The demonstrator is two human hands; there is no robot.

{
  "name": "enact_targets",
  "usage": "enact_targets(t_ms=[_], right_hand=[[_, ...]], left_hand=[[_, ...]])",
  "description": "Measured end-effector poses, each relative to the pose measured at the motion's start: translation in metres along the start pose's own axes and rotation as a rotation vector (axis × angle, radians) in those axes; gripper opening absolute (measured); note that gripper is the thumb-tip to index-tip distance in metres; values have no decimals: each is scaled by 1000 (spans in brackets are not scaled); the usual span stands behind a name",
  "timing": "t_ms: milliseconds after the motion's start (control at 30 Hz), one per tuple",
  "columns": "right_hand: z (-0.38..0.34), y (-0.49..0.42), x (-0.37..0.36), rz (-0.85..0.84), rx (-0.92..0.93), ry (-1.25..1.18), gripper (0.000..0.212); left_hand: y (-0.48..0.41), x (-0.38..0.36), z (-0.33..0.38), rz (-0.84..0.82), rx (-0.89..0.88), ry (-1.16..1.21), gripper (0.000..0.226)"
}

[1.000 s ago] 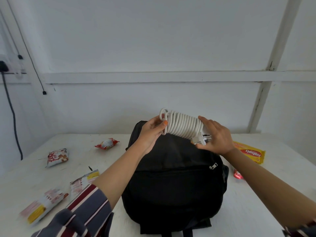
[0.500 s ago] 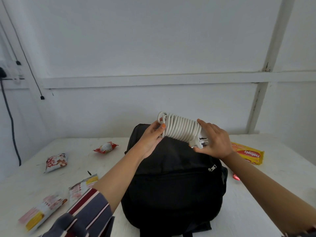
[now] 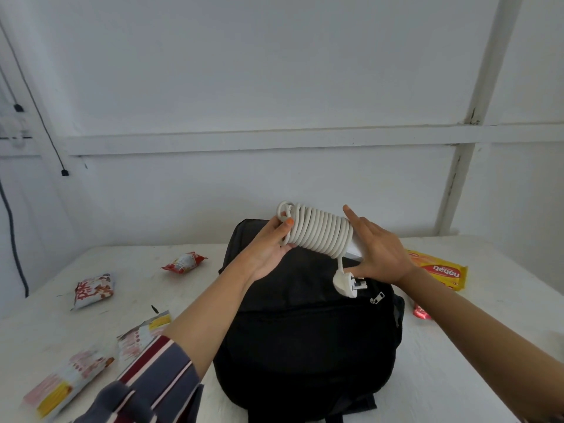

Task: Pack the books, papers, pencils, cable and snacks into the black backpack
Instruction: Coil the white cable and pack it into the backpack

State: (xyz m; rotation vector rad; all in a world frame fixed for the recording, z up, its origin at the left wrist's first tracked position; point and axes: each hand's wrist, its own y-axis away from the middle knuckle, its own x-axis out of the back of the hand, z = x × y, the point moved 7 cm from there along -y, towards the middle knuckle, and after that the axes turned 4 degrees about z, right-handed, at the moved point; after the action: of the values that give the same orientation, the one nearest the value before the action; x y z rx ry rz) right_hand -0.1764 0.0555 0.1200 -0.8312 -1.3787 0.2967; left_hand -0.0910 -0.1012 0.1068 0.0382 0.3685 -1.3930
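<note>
Scene: A person stood at a white table (image 3: 457, 377) against a white panelled wall, both hands raised over a black backpack (image 3: 305, 331) lying flat on the tabletop.
Cable: A white cable (image 3: 317, 232), wound in tight coils around a white block, was held in the air just above the backpack's far end, tilted down to the right.
Plug: The white plug (image 3: 345, 283) dangled on a short length of cord below the coil, close over the backpack near a zipper pull (image 3: 377, 298).
Left hand: The left hand (image 3: 268, 248) gripped the coil's left end, thumb curled onto the windings, fingers behind it.
Right hand: The right hand (image 3: 378, 254) cupped the coil's right end, fingers spread and mostly straight, index finger raised.
Snacks, left: A red packet (image 3: 183, 262), a white-and-red packet (image 3: 93, 290) and two pale packets with yellow ends (image 3: 68, 381) (image 3: 143, 331) lay on the table left of the backpack.
Snacks, right: A yellow biscuit pack (image 3: 439, 270) lay beyond the right wrist; a small red wrapper (image 3: 421, 312) lay beside the backpack's right edge.
Sleeve: A striped sleeve (image 3: 152, 380) covered the left upper arm.
</note>
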Motion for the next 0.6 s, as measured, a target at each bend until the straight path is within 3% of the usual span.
enact_targets(t_ms=[200, 333, 600], right_hand=[[0, -3, -4, -45, -126, 35, 106], [1, -3, -2, -13, -159, 71, 95], [-8, -10, -28, -127, -72, 108, 93]], left_hand=[[-1, -2, -3, 94, -36, -18, 56], [1, 3, -10, 131, 6, 191, 37], [7, 28, -22, 297, 68, -35, 46]])
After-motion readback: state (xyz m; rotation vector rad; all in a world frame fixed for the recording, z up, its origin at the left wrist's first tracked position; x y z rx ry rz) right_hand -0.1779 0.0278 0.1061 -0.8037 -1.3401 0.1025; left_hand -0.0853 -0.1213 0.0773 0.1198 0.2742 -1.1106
